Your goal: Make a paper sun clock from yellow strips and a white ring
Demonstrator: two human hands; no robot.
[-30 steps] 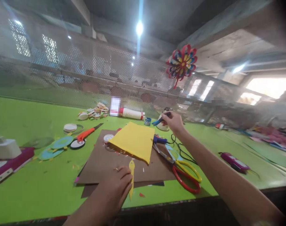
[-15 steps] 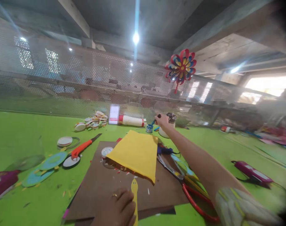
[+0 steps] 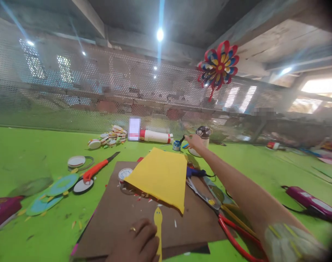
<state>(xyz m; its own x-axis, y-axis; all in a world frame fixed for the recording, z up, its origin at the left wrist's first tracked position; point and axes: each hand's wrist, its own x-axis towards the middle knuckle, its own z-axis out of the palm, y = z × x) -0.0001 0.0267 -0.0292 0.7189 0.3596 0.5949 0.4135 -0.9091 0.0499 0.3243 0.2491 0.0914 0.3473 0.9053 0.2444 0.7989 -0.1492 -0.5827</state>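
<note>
My left hand (image 3: 140,242), a ring on one finger, is closed at the bottom of the view on a yellow paper snake (image 3: 158,218) with two small eyes. It holds the strip over the brown board (image 3: 105,225). My right arm stretches to the back of the table. There my right hand (image 3: 196,142) has its fingers out, the tips right beside the black handle of a paintbrush (image 3: 183,138). The brush leans in a small blue paint jar (image 3: 177,146). A pale jar with a dark lid (image 3: 203,131) stands partly behind this hand.
A folded yellow sheet (image 3: 160,178) covers part of the board. Large red-handled scissors (image 3: 228,225) lie beneath my right forearm. An orange cutter (image 3: 96,170), paper discs (image 3: 63,183), a white roll (image 3: 156,136) and a purple device (image 3: 310,202) lie around. A mesh screen (image 3: 111,87) borders the table.
My right hand has let go of the paintbrush, which now leans in the blue jar, and its fingers have straightened. My left hand stays on the paper snake. The view has shifted slightly.
</note>
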